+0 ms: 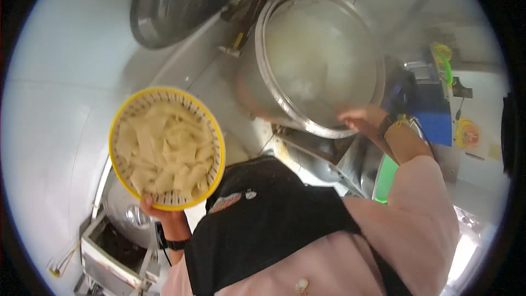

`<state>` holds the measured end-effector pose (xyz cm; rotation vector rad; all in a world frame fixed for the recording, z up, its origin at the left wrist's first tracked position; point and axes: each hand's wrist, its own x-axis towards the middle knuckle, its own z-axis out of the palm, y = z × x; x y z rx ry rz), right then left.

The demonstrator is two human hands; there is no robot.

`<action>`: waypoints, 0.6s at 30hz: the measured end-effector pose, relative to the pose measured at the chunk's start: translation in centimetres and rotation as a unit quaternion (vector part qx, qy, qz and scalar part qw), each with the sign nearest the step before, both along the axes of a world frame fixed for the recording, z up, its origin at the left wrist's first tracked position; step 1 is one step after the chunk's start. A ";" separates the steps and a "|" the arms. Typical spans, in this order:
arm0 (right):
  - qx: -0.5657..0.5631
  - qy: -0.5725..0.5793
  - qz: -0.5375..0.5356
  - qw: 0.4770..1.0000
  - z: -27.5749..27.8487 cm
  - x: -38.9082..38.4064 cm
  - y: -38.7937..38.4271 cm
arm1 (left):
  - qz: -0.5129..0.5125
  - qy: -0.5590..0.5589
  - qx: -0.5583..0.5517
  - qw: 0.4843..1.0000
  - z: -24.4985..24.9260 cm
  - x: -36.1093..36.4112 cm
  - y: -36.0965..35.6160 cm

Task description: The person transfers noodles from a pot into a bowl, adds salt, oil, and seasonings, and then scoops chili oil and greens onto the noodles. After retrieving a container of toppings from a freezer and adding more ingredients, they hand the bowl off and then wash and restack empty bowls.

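Note:
A yellow-rimmed bowl [167,148] full of wide, pale noodles [164,145] rests in my left hand [159,212], whose fingers grip its lower edge. My right hand [361,116] is closed over the near right rim of a large, deep metal pot [282,101]. Cloudy, steaming liquid [315,49] fills the pot. What the right fingers hold, if anything, is hidden by steam and blur.
A big metal basin [150,27] hangs at the upper left. Below the bowl are a round metal lid [123,208] and a square metal-framed unit [118,244]. A green container [387,181] and a blue item [435,118] are on the right.

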<state>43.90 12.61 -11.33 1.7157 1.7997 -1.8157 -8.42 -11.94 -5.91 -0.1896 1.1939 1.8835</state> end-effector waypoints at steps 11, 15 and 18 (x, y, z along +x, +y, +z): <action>-0.152 0.001 -0.263 0.953 11.4 -6.0 -4.2 | -0.097 -0.043 0.150 0.983 0.9 -0.3 0.4; -0.151 0.026 -0.330 0.932 14.6 -7.2 -10.1 | -0.107 -0.076 0.179 0.975 1.3 -0.2 -0.1; -0.112 -0.008 -0.318 0.941 15.8 -7.8 -12.6 | -0.122 -0.047 0.187 0.974 2.0 -0.1 -0.1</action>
